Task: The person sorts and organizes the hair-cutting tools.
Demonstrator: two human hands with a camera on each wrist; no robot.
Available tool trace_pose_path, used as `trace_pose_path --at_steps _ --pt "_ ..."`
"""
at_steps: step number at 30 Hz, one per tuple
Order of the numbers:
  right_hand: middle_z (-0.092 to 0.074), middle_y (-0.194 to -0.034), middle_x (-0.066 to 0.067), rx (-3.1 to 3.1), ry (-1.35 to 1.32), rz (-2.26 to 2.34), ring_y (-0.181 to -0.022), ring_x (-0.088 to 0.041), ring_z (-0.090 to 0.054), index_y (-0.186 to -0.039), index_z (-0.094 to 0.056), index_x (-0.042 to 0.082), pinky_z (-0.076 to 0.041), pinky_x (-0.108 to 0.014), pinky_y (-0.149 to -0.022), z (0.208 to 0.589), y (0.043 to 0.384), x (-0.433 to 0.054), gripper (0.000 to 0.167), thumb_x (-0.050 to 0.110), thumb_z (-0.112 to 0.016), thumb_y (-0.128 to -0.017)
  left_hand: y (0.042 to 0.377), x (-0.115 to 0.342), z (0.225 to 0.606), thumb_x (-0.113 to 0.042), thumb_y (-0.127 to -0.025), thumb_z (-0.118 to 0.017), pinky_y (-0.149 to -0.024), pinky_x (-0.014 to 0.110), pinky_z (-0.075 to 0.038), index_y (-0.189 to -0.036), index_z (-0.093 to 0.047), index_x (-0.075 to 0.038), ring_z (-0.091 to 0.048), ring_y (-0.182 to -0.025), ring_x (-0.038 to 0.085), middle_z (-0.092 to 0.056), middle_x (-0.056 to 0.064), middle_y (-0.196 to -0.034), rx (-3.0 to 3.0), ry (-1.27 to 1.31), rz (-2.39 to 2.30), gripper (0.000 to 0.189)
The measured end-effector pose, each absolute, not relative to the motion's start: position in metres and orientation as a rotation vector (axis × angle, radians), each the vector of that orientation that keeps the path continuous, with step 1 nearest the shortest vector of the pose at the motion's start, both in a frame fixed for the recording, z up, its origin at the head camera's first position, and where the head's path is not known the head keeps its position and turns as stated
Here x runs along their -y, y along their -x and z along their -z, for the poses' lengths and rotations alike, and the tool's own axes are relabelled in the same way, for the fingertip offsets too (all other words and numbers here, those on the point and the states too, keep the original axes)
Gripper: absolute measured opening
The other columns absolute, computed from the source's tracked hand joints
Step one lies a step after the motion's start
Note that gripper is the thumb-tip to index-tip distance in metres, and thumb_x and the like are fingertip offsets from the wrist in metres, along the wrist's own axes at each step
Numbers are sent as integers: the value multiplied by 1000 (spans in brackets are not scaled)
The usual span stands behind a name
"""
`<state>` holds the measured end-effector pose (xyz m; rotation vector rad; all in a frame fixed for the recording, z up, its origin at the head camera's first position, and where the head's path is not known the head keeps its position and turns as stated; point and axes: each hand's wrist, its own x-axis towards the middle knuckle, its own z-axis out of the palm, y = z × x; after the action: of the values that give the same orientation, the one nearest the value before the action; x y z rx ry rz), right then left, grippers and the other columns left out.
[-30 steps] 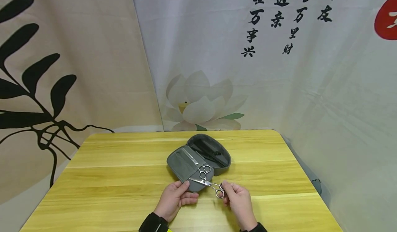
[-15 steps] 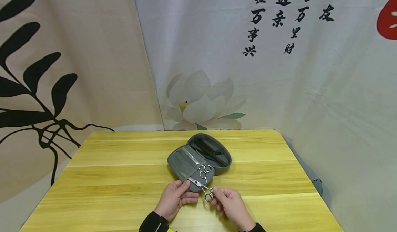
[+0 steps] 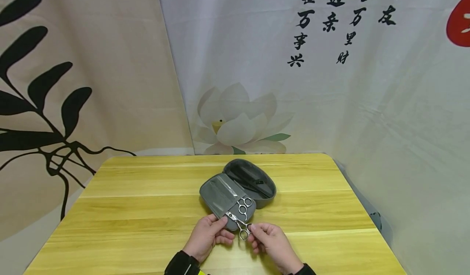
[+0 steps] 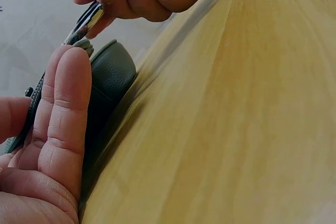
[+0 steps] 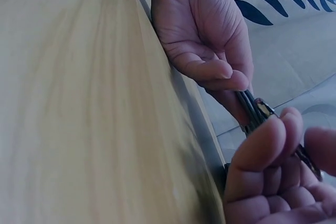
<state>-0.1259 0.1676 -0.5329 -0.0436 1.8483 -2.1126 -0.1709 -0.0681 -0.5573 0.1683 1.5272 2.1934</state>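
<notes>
A grey zippered case (image 3: 265, 202) lies unfolded on the table, its pocketed lid (image 3: 216, 191) toward me. My left hand (image 3: 206, 236) grips the lid's near edge, thumb on top and fingers beneath. Between thumb and fingertips, my right hand (image 3: 272, 242) pinches a handle ring of silver scissors (image 3: 231, 216). Their blades are mostly hidden in the lid pocket, while pivot and handles stick out. Beside them, a second pair of scissors (image 3: 242, 205) sits in the pocket, rings outward. In the left wrist view, the case's textured side (image 4: 113, 69) shows behind my fingers.
Dark long items (image 3: 249, 181) lie in the case's deeper half. A silvery strip (image 3: 228, 185) shows in the lid pocket. The wooden table (image 3: 147, 209) ends at a printed cloth backdrop (image 3: 312, 116).
My right hand has moved left, and the scissors' blades have slid deeper into the lid pocket. The left hand keeps its grip on the lid; the case has shifted slightly right.
</notes>
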Motion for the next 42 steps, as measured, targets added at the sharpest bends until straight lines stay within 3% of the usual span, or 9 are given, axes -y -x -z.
trace_pose_path --at_steps 11,21,33,42 --pt "-73 -89 7 -1737 98 2143 -74 -4 -65 -111 -69 3 -61 -22 -70 538 127 -168 20 22 -65 -108 172 69 560 -16 -112 -56 -71 31 -68 -125 -54 6 -77 -74 12 -77 3 -90 -1538 -201 -2165 26" --pt "-73 -90 3 -1740 104 2137 -73 -6 -68 -107 -65 3 -64 -25 -75 538 125 -166 12 15 -65 -107 173 70 561 -17 -112 -56 -69 29 -67 -122 -55 3 -77 -72 11 -77 2 -86 -1541 -194 -2155 23" --pt "-74 -82 -1 -1903 4 2106 -65 -6 -65 -103 -67 -13 -61 -24 -63 539 124 -163 29 16 -70 -104 172 72 559 -19 -110 -60 -63 28 -65 -112 -57 -2 -74 -65 10 -74 2 -73 -1550 -227 -2124 17" --pt "-73 -79 3 -1928 -23 2094 -63 -5 -63 -100 -71 -8 -58 -22 -59 539 125 -163 30 22 -71 -104 171 72 557 -19 -110 -59 -61 27 -64 -110 -57 -3 -73 -62 10 -73 1 -68 -1558 -253 -2097 16"
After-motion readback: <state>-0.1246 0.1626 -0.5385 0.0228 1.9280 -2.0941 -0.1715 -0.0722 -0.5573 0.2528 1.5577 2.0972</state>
